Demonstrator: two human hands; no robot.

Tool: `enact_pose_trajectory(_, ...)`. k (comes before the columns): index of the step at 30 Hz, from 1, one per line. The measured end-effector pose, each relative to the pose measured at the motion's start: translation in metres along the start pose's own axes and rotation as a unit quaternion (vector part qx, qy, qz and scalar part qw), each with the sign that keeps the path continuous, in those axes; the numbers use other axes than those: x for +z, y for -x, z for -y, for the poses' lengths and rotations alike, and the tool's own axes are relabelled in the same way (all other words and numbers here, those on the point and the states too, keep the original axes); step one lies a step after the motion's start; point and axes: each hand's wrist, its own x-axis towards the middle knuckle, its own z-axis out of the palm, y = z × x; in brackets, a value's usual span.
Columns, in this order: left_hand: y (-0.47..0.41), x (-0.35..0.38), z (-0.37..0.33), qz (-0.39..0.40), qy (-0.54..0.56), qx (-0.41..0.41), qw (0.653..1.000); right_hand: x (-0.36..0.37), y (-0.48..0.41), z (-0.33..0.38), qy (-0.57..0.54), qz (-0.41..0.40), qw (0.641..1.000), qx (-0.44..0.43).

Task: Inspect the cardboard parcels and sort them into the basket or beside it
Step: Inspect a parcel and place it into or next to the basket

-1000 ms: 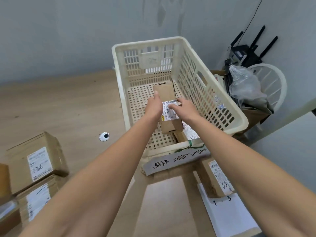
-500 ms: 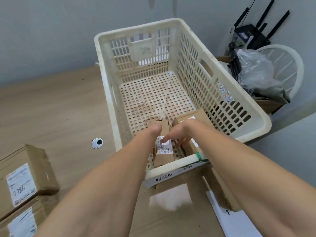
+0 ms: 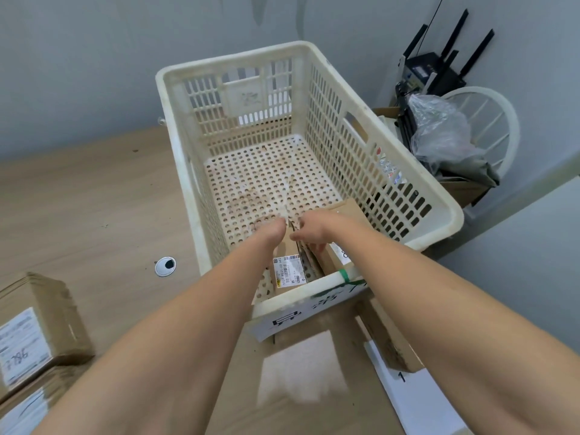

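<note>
Fingers of both hands curl onto a small parcel (image 3: 290, 268) in the basket (image 3: 389, 171).
Left hand (image 3: 271, 229) and right hand (image 3: 310, 229) reach in side by side, forearms extended, gripping its far end.

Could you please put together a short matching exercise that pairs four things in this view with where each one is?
Things:
1. small parcel with barcode label
2. parcel marked 7786
3. router with antennas
4. white grommet

Places:
A. on the wooden desk, left of the basket
B. inside the basket, at its near end
C. at the far left edge, on top of another parcel
D. against the wall, right of the basket

Pairs: 1-B, 2-C, 3-D, 4-A
</note>
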Motion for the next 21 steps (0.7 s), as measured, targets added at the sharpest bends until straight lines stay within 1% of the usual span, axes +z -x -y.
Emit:
enact_pose_trajectory(2,0.023,-0.005,-0.007,-0.041,0.038,0.065,0.996,-0.008,0.016,0.0,-0.005,-0.043,0.999,-0.007)
enact_pose_trajectory(3,0.038,-0.011,-0.012,-0.04,0.044,0.111,0.992,-0.011,0.025,0.001,-0.003,-0.064,0.998,-0.008)
enact_pose_trajectory(7,0.096,-0.032,-0.011,-0.055,0.086,0.287,0.953,-0.018,0.07,0.007,0.013,-0.17,0.985,-0.002)
enact_pose_trajectory(10,0.13,-0.042,0.007,-0.083,0.077,0.37,0.922,-0.013,0.107,0.01,0.006,-0.222,0.975,-0.002)
enact_pose_trajectory(13,0.153,-0.047,0.025,-0.094,0.06,0.412,0.904,-0.001,0.143,0.011,-0.018,-0.282,0.959,0.001)
enact_pose_trajectory(15,0.166,-0.045,0.037,-0.095,0.033,0.432,0.896,0.011,0.167,0.009,-0.015,-0.315,0.949,0.009)
enact_pose_trajectory(18,0.183,-0.036,0.055,-0.092,-0.019,0.464,0.881,0.034,0.2,0.004,-0.021,-0.319,0.947,0.029)
enact_pose_trajectory(21,0.196,-0.024,0.073,-0.092,-0.061,0.485,0.867,0.056,0.23,0.0,-0.042,-0.319,0.946,0.03)
